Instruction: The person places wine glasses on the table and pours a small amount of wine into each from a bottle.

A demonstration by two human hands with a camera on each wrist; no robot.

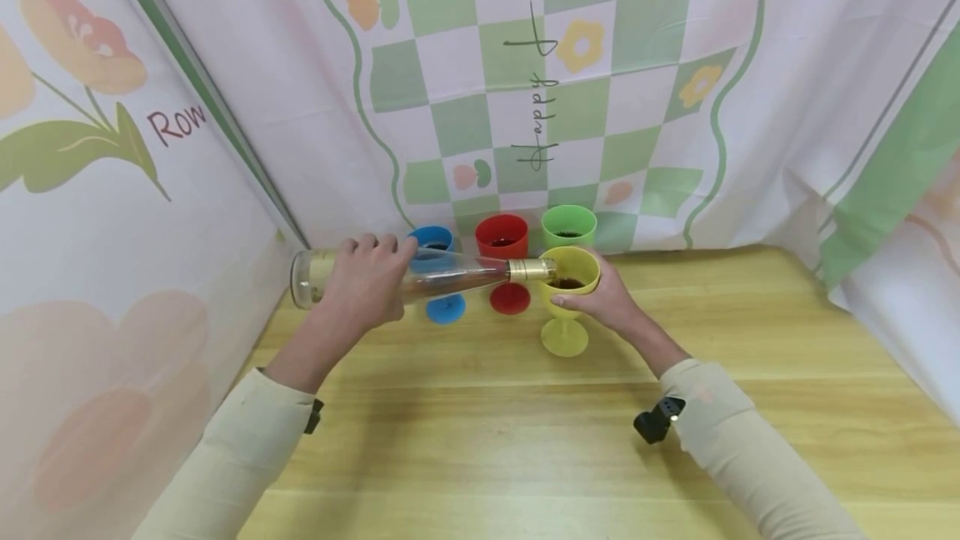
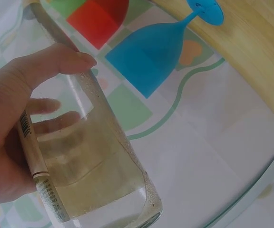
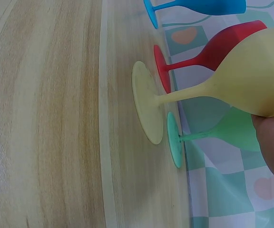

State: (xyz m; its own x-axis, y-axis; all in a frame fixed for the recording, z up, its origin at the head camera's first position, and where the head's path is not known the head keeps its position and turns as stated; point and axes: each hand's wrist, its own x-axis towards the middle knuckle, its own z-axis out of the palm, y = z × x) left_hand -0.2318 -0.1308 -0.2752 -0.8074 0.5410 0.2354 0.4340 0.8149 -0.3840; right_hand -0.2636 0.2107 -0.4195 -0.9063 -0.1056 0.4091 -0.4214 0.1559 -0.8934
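My left hand [image 1: 367, 283] grips a clear glass bottle [image 1: 459, 275] by its body, tipped nearly level. Its gold-banded neck points right, with the mouth at the rim of a yellow goblet [image 1: 564, 338]. Dark liquid shows inside the goblet. The right hand [image 1: 607, 302] holds the goblet's bowl from the right side, thumb at the front. In the left wrist view, the bottle [image 2: 103, 175] has a pale label, and the hand [image 2: 13, 104] wraps round it. The right wrist view shows the yellow goblet [image 3: 251, 76] upright; whether its foot touches the table, I cannot tell.
Behind stand a blue goblet [image 1: 446, 308], a red goblet [image 1: 510, 298] and a green goblet [image 1: 568, 219], each with dark liquid inside. They stand on a wooden table [image 1: 480, 440] close to a patterned cloth [image 1: 517, 107] hanging at the back.
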